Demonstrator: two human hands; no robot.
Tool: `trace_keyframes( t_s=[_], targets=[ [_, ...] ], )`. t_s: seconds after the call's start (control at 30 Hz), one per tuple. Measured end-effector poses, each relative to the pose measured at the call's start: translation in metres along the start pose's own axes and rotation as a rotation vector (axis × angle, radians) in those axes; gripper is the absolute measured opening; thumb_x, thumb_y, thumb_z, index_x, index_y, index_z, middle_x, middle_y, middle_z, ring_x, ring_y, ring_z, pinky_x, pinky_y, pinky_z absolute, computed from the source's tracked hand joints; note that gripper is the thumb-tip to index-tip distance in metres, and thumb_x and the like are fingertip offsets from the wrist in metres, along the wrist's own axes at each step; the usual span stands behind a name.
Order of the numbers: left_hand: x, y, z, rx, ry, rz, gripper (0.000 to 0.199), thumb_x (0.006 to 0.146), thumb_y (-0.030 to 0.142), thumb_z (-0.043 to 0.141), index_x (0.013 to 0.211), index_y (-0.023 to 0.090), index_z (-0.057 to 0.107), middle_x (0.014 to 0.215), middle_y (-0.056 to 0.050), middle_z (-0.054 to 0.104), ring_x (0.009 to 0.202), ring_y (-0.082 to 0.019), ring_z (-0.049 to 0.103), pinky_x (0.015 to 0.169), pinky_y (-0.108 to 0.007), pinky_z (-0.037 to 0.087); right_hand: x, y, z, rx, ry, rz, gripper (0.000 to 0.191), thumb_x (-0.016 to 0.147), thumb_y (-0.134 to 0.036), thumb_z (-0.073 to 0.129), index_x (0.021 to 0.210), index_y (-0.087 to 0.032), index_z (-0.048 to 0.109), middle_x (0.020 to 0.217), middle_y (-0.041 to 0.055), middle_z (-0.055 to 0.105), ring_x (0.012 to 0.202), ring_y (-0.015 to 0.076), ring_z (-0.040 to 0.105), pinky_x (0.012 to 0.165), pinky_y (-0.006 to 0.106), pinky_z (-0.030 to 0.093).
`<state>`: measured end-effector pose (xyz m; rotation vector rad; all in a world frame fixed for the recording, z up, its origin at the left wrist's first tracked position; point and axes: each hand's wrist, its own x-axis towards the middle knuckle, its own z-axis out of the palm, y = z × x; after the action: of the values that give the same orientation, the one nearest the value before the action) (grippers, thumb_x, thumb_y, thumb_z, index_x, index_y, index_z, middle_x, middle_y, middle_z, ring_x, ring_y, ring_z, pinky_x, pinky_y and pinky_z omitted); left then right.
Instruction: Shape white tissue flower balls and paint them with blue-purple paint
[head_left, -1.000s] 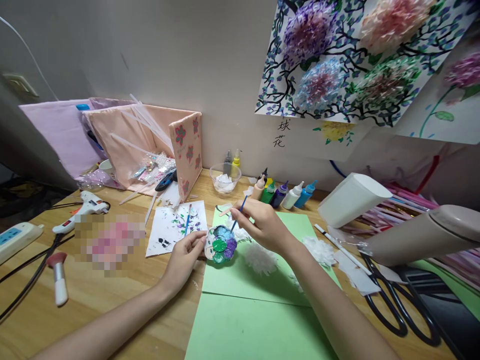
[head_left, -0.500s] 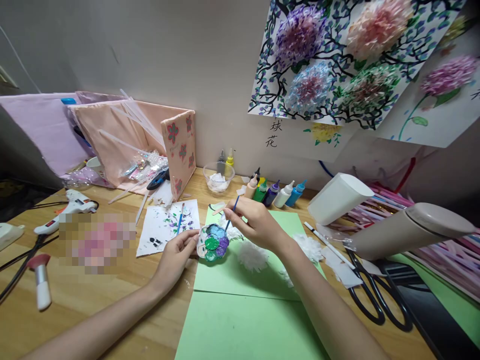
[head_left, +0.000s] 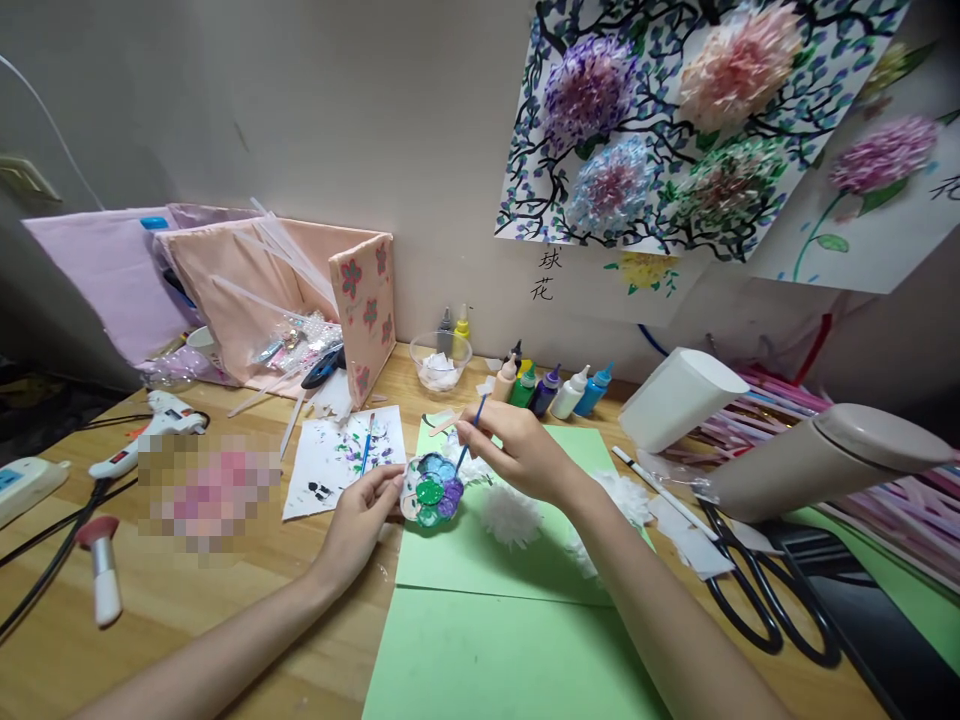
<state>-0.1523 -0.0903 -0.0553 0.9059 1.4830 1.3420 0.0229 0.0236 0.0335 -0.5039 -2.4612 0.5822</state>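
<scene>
My left hand (head_left: 369, 508) grips the edge of a small flower-shaped paint palette (head_left: 430, 492), its wells smeared with green, purple, blue and pale paint. My right hand (head_left: 517, 446) is closed around a thin blue paintbrush (head_left: 471, 433), its tip down at the palette's right side, by the blue and purple wells. Under both lies a green paper sheet (head_left: 487, 640). Fluffy white paper flowers (head_left: 511, 513) rest on it, partly hidden by my right hand and forearm. Left of the palette, another brush (head_left: 367, 445) lies on a paint-spotted white paper (head_left: 315, 460).
Several paint bottles (head_left: 544, 390) stand near the wall beside a clear bowl (head_left: 441, 362). To the right are black-handled scissors (head_left: 757, 600), a white cup (head_left: 681, 398) and a grey bottle (head_left: 795, 470). A glue gun (head_left: 150, 430) and a makeup brush (head_left: 101, 570) lie left.
The view has shifted slightly, so everything sits a little lower and more to the right. Both hands keep their holds, with the brush tip still at the palette.
</scene>
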Motion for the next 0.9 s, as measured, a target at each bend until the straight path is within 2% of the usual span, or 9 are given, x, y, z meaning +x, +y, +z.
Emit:
trace_keyframes(
  t_s=[0.17,0.23,0.33,0.53,0.7,0.9],
  targets=[
    [-0.001,0.003,0.001,0.035,0.020,-0.003,0.036,0.072,0.043,0.058,0.095,0.014,0.060,0.084,-0.003,0.066,0.072,-0.016,0.062,0.063,-0.026,0.053,-0.007,0.010,-0.016,0.026,0.286,0.134,0.027,0.091,-0.030,0.035,0.076,-0.018,0.053,0.072,0.0030,0.057,0.069,0.0148,0.054,0.066,0.026,0.040],
    [-0.001,0.003,0.000,0.049,0.026,0.002,0.037,0.072,0.043,0.058,0.094,0.014,0.060,0.084,-0.004,0.066,0.071,-0.017,0.062,0.063,-0.027,0.053,-0.010,0.017,-0.020,0.035,0.346,0.210,0.028,0.091,-0.031,0.033,0.078,-0.019,0.054,0.077,0.0039,0.059,0.075,0.0161,0.056,0.069,0.027,0.041],
    [0.000,0.002,-0.001,0.048,0.014,0.006,0.037,0.072,0.042,0.058,0.096,0.014,0.060,0.084,-0.004,0.065,0.071,-0.016,0.061,0.064,-0.028,0.053,-0.012,0.027,-0.019,0.030,0.339,0.269,0.031,0.091,-0.031,0.033,0.077,-0.019,0.057,0.083,0.0048,0.061,0.081,0.0181,0.058,0.071,0.028,0.042],
    [0.000,0.002,-0.001,0.035,0.014,0.005,0.035,0.071,0.040,0.060,0.095,0.014,0.061,0.085,-0.003,0.066,0.070,-0.016,0.061,0.065,-0.027,0.053,-0.013,0.039,-0.004,-0.042,0.255,0.345,0.032,0.091,-0.030,0.034,0.075,-0.017,0.058,0.079,0.0054,0.062,0.076,0.0179,0.058,0.069,0.027,0.041],
    [0.000,0.002,-0.001,0.047,0.016,0.002,0.036,0.071,0.041,0.060,0.095,0.014,0.061,0.085,-0.004,0.066,0.070,-0.017,0.061,0.065,-0.029,0.053,-0.012,0.043,0.005,-0.031,0.227,0.351,0.034,0.090,-0.030,0.033,0.073,-0.016,0.058,0.077,0.0062,0.062,0.073,0.0172,0.058,0.066,0.026,0.041],
    [0.001,0.001,-0.001,0.052,0.025,-0.015,0.038,0.070,0.043,0.060,0.097,0.016,0.062,0.083,-0.003,0.066,0.068,-0.016,0.062,0.064,-0.027,0.053,-0.012,0.045,0.005,-0.043,0.234,0.357,0.034,0.091,-0.030,0.033,0.073,-0.016,0.059,0.077,0.0063,0.062,0.073,0.0173,0.059,0.066,0.026,0.041]
  ],
)
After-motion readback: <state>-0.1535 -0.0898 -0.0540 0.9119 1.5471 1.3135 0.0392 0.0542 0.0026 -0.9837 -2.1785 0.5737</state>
